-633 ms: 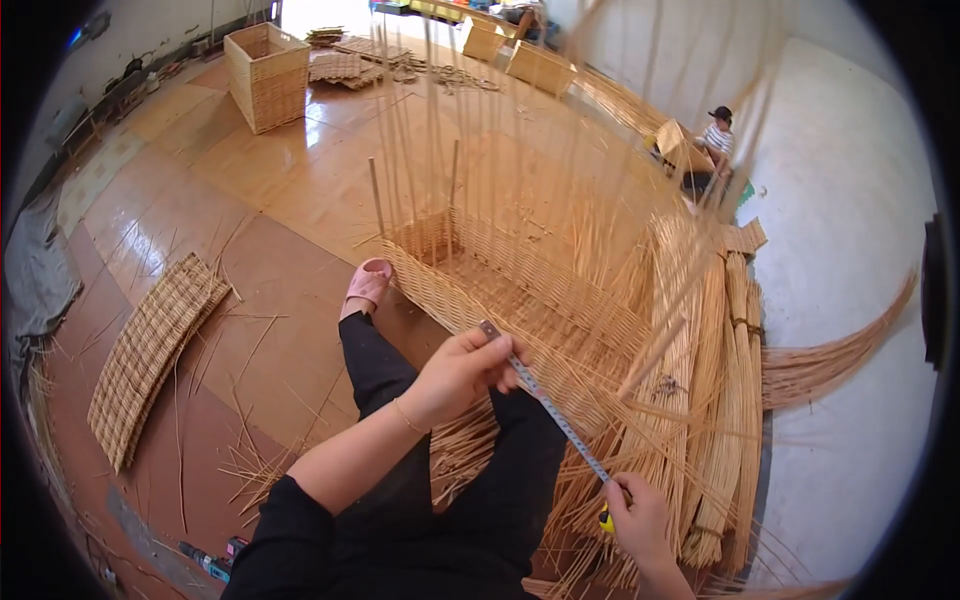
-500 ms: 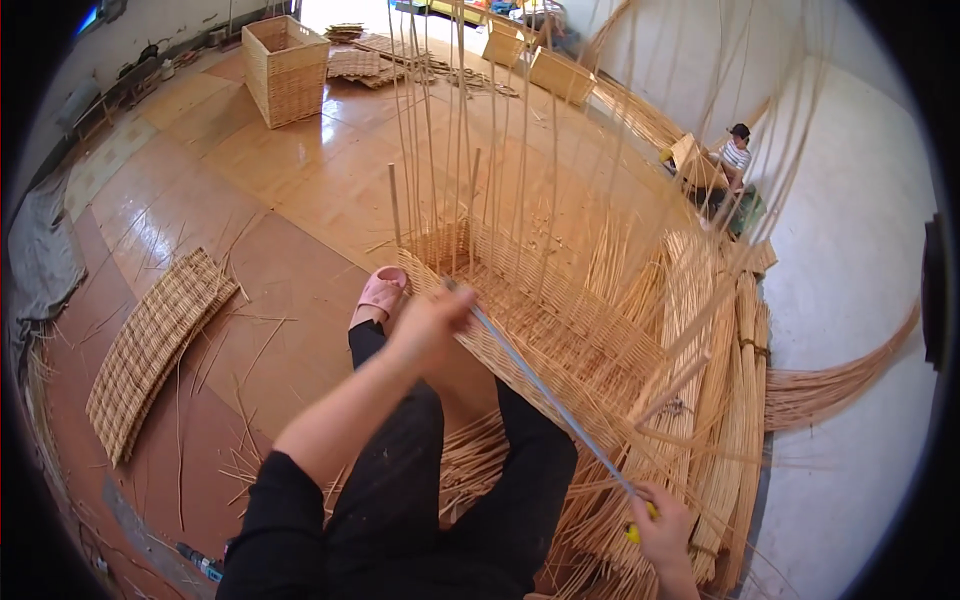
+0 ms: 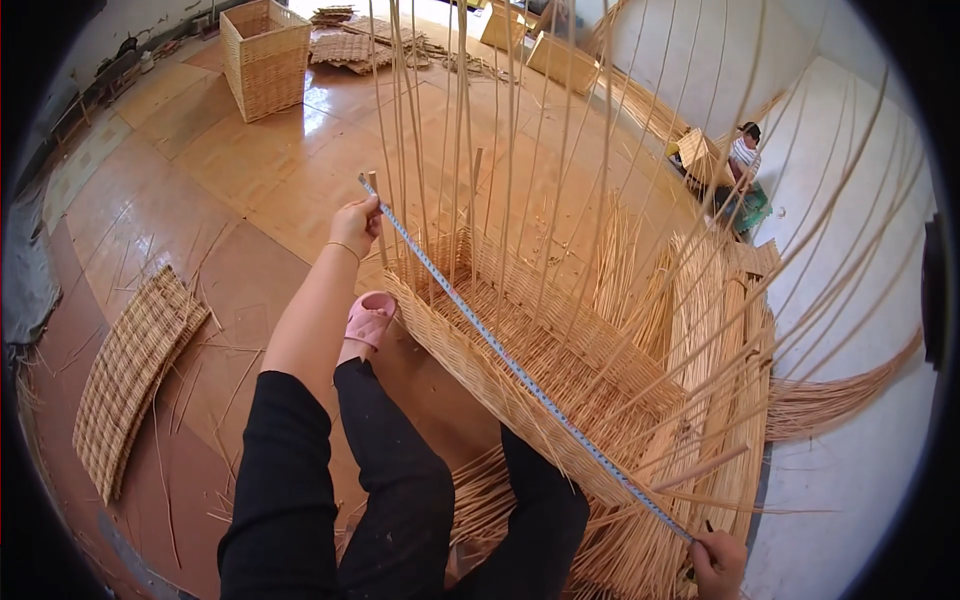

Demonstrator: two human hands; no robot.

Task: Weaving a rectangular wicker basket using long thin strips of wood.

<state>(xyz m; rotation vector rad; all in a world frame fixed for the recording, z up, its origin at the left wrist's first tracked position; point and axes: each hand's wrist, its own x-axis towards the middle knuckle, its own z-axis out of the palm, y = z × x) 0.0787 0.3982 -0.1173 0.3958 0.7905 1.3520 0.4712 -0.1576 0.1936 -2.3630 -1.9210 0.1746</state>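
Note:
A long, unfinished wicker basket [image 3: 440, 320] stands in front of my legs, with tall thin rods rising from its walls and thicker posts at the corners. Above it, a tape measure [image 3: 510, 360] is stretched taut from the far left corner to the near right. My left hand [image 3: 357, 222] pinches the tape's end beside the far left corner post [image 3: 378, 200]. Low at the right, my right hand [image 3: 718, 562] is closed round the other end of the tape; its case is mostly hidden in that hand.
Bundles of wicker rods [image 3: 700, 350] lie along the right wall. A curved woven panel [image 3: 135, 380] rests on the floor at left. Farther back stand a tall square basket [image 3: 265, 60] and stacked woven pieces [image 3: 365, 50]. Another person [image 3: 740, 165] sits at far right with a woven piece.
My left hand has moved away and to the left with the tape's end, up to the corner post. My right hand has shifted right and nearer. More tape is drawn out.

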